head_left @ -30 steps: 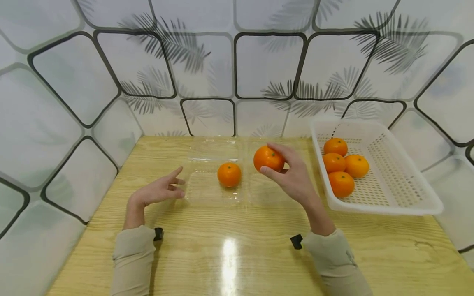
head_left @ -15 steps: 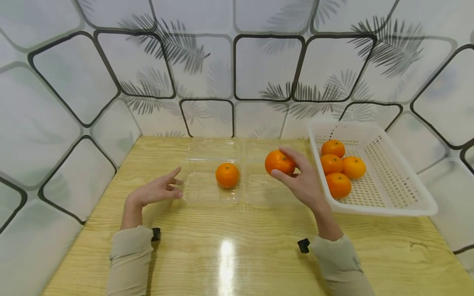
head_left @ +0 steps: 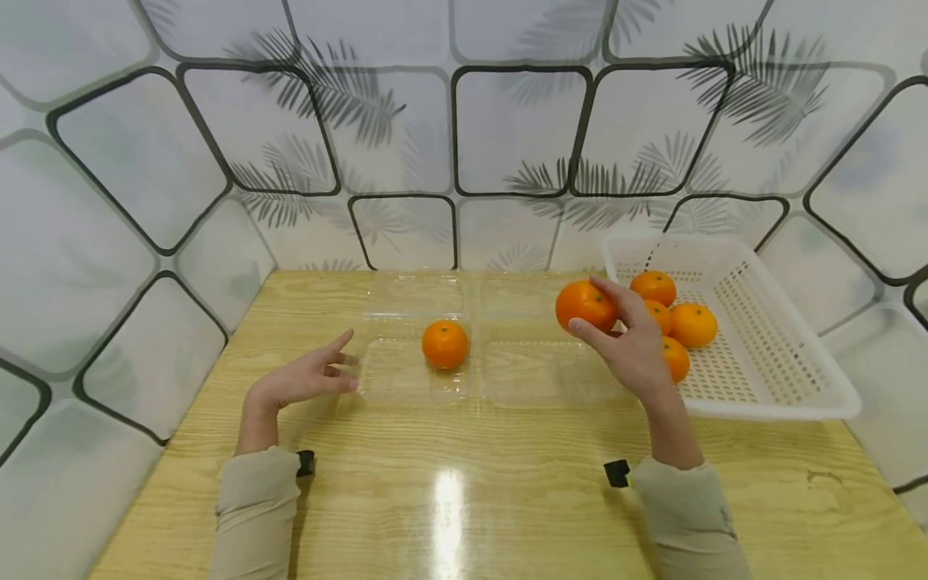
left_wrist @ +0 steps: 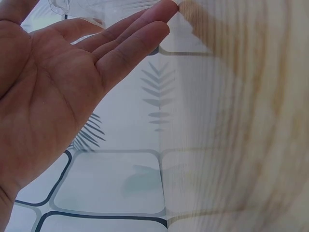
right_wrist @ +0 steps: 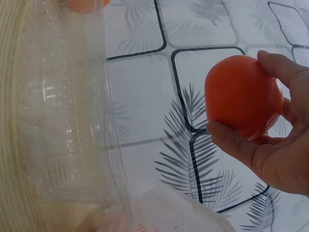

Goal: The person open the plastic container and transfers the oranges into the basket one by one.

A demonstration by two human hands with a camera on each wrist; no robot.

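Note:
My right hand (head_left: 638, 342) holds an orange mandarin (head_left: 586, 306) between thumb and fingers, raised over the right end of a clear plastic clamshell box (head_left: 536, 370). In the right wrist view the held mandarin (right_wrist: 244, 96) hangs well apart from the box wall (right_wrist: 72, 121). Another mandarin (head_left: 445, 345) sits near the middle of the box, in its left half. At the box's left edge is my left hand (head_left: 304, 379), fingers extended and nothing in it. Its palm (left_wrist: 53, 92) shows in the left wrist view, fingertips close to the clear plastic.
A white perforated basket (head_left: 783, 322) stands at the right with several mandarins (head_left: 693, 325) along its left side, partly hidden by my right hand. Patterned panels (head_left: 522, 129) rise behind and beside the wooden table (head_left: 362, 499).
My right hand has carried the mandarin to the right, from above the box's middle toward the basket. The left hand has stayed nearly still at the box's left edge.

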